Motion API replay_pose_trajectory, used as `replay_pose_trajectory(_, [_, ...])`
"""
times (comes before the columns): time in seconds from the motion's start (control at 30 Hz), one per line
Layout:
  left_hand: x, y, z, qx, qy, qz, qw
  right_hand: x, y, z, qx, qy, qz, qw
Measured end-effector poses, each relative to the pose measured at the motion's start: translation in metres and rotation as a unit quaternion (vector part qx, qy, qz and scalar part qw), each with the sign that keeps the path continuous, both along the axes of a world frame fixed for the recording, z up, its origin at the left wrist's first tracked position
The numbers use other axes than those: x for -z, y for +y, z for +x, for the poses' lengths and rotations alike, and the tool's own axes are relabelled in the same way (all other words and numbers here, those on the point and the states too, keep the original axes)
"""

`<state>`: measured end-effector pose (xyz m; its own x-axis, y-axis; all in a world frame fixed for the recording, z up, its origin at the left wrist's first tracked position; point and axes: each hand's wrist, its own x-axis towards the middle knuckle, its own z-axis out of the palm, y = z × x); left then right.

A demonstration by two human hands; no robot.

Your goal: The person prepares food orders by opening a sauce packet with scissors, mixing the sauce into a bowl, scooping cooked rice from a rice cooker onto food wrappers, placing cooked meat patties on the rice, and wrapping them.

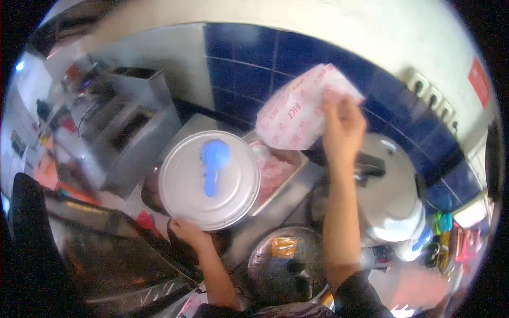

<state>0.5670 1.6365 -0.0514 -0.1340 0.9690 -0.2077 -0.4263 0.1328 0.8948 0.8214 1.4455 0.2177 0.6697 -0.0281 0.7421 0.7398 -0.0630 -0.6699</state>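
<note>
Holding a round metal lid (209, 180) by its lower rim, the left hand (186, 231) has fingers curled on the edge; the lid is tilted up toward the camera, smooth and dull grey, with a blue knob (214, 159) (blurred) at its centre. The right hand (342, 127) is raised toward the blue tiled wall (249, 69), fingers pinched on a thin white bag (299, 108) with red print, crumpled and slightly puffed. Below the bag and partly hidden by the lid sits a rectangular steel tray (289, 177) of pale pink contents (273, 169). Right of the forearm: a domed steel pot (392, 196) with a black handle (371, 168). Near the lower edge: a round dark lid (289, 267) with an orange packet (283, 246) lying on it. Far left: steel fryer boxes (127, 127), blurred. White sockets (432, 98) on the upper wall at right.
</note>
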Motion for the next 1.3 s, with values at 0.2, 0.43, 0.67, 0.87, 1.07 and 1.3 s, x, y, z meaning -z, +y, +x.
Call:
replay_pose_trajectory(0.2, [0.047,0.0,0.081,0.084,0.017,0.004,0.996,-0.028,-0.14,-0.127,0.05,0.01,-0.006,0.999])
replay_pose_trajectory(0.43, [0.061,0.007,0.107,0.131,0.288,0.127,0.94,0.011,-0.246,-0.216,-0.049,0.153,0.027,0.987])
replay_pose_trajectory(0.67, [-0.093,-0.181,-0.046,0.53,0.09,-0.021,0.843,0.057,-0.276,-0.31,-0.061,-0.197,-0.505,0.838])
replay_pose_trajectory(0.87, [-0.054,-0.292,-0.227,0.416,-0.004,-0.136,0.899,0.153,-0.304,-0.4,-0.287,-0.251,-0.505,0.774])
replay_pose_trajectory(1.07, [0.013,-0.368,-0.364,0.329,0.199,-0.12,0.915,0.224,-0.352,-0.487,-0.499,-0.244,-0.487,0.674])
replay_pose_trajectory(1.3, [0.054,-0.388,-0.497,0.21,0.365,-0.113,0.9,0.244,-0.373,-0.528,-0.562,-0.142,-0.445,0.682])
